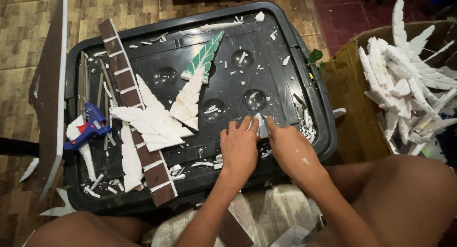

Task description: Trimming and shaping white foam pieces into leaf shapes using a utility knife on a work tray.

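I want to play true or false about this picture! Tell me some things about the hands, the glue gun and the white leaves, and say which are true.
1. Both hands, left hand and right hand, touch a small white foam piece. True.
2. The blue glue gun is in the right hand. False: it lies on the black bin lid, at its left side.
3. The cardboard box holds white foam leaves. True.
4. Every foam leaf on the lid is white. False: one leaf is painted green.
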